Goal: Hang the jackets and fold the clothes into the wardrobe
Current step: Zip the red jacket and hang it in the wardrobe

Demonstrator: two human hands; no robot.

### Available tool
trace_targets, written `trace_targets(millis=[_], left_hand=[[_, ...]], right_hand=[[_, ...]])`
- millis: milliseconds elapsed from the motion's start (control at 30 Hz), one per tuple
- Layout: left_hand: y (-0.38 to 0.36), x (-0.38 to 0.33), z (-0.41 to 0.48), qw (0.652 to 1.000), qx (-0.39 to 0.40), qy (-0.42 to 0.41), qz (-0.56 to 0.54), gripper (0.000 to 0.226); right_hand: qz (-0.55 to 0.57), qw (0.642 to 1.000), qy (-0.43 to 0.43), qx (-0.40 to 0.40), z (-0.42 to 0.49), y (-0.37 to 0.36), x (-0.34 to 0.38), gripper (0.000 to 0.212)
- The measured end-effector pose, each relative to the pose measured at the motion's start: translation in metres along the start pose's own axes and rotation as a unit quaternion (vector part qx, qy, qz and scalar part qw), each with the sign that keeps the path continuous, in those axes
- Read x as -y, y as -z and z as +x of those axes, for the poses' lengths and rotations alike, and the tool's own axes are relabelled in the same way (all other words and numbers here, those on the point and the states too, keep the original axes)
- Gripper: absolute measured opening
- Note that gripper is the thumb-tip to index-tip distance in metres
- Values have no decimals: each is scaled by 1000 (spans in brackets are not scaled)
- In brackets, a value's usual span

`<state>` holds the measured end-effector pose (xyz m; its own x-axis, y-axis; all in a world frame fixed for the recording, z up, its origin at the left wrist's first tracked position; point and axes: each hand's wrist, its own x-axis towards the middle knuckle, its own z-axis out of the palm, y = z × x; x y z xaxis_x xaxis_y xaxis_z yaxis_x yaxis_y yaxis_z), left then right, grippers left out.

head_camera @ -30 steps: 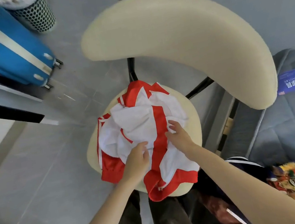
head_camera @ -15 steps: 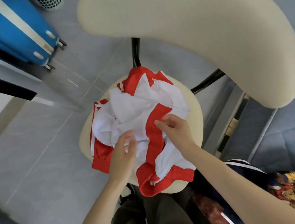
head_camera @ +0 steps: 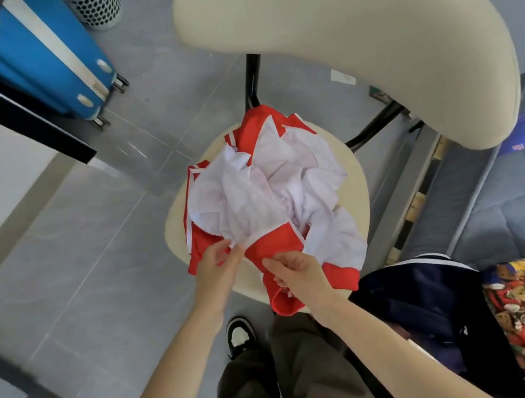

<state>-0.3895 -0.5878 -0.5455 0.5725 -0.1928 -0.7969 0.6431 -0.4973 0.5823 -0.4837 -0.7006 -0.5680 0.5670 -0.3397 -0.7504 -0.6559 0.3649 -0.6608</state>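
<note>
The red-and-white jacket [head_camera: 270, 190] lies crumpled on the seat of the cream chair [head_camera: 178, 228], at whose near edge the left hand [head_camera: 217, 272] pinches its white lining while the right hand [head_camera: 297, 272], just beside it, curls its fingers round the red hem

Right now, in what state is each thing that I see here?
jacket: crumpled on the chair seat, unzipped, lining showing.
left hand: pinches the jacket's near edge.
right hand: grips the jacket's red part.
chair: upright, holds the jacket.
suitcase: shut, standing on its wheels.
</note>
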Motion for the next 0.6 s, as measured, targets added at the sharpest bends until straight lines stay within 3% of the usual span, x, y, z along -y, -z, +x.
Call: trace_targets(millis=[100, 167, 333, 467, 600], left_hand=[[-5, 13, 5, 977, 31, 173, -116, 35], [-11, 23, 9, 967, 38, 214, -137, 40], [-34, 48, 8, 933, 106, 288, -191, 53], [-62, 64, 5, 921, 129, 271, -247, 44], [-79, 60, 12, 899, 110, 252, -340, 40]], right_hand=[[22, 994, -98, -40, 6, 1, -19, 13], [56, 985, -149, -75, 8, 5, -31, 10], [1, 956, -158, -248, 4, 35, -56, 18], [22, 971, -151, -186, 6, 42, -67, 27], [-6, 982, -115, -148, 15, 40, -70, 11]])
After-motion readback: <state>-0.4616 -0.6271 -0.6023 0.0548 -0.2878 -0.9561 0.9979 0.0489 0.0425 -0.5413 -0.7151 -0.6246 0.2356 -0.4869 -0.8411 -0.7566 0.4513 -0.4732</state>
